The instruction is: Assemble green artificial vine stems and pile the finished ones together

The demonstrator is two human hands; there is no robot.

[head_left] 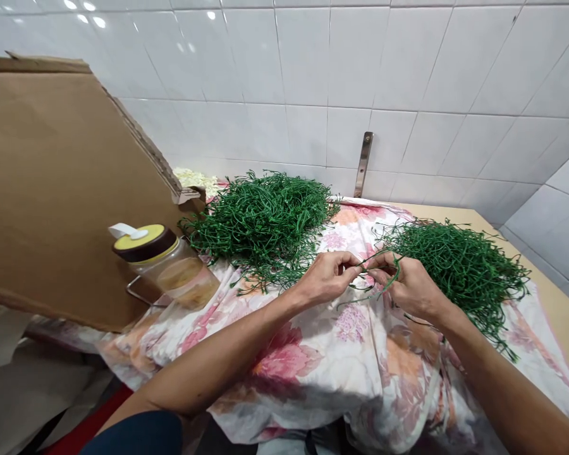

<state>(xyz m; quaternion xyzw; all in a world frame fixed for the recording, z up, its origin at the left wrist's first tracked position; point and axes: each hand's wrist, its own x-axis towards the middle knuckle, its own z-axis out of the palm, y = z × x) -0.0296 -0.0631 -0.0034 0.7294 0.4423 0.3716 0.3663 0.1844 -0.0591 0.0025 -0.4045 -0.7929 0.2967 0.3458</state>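
Note:
My left hand (330,275) and my right hand (410,285) meet over the flowered cloth, fingertips almost touching. Both pinch thin green stems (396,273), which curve in a loop around the right fingers and trail below them. Whether it is one stem or a few, I cannot tell. Behind my left hand rises a large tangled heap of green stems (270,215) with small knobbed ends. A second heap of similar stems (459,256) lies just beyond and right of my right hand.
A clear jar with a yellow and brown lid (171,265) leans at the left, beside a big cardboard box (66,183). Pale, small pieces (196,181) lie behind the box's edge. Flowered cloth (284,360) covers the table (448,213). A metal strip (363,165) stands against the tiled wall.

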